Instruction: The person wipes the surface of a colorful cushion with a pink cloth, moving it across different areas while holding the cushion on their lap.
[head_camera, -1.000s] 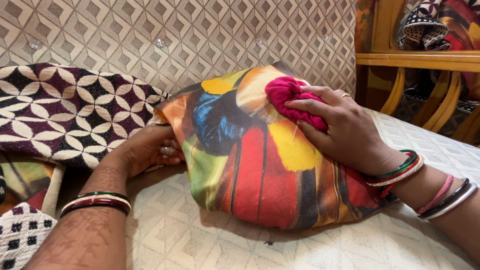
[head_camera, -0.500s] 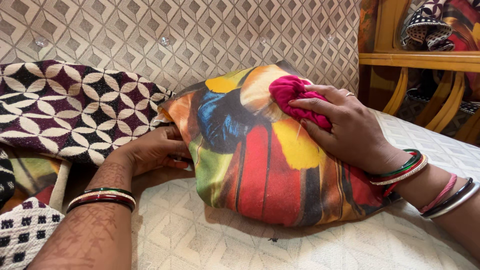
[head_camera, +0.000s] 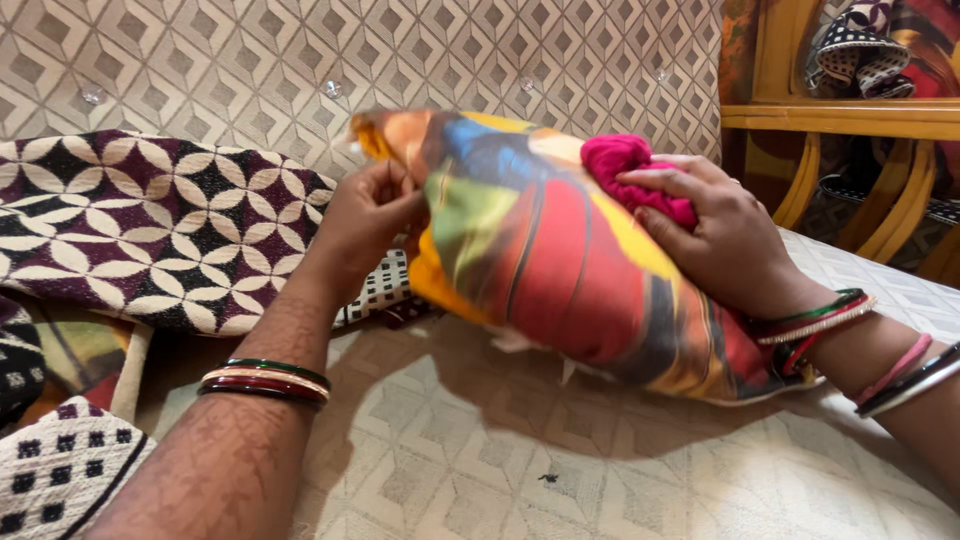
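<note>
A multicoloured pillow (head_camera: 545, 250) with red, yellow, blue and green patches is tipped up off the cream bed cover (head_camera: 480, 470). My left hand (head_camera: 368, 215) grips its left edge and lifts it. My right hand (head_camera: 722, 232) presses on the pillow's top right side, fingers closed on a bunched pink cloth (head_camera: 630, 170). Both wrists wear bangles.
A maroon, black and cream patterned pillow (head_camera: 150, 225) lies to the left, against the padded diamond-pattern headboard (head_camera: 300, 60). A black-and-white checked cloth (head_camera: 55, 475) is at the lower left. A wooden shelf (head_camera: 850, 120) with fabrics stands at the right.
The left hand has lifted the pillow's left edge up and toward the headboard, baring a checked cloth beneath. The right hand stays on the pink cloth.
</note>
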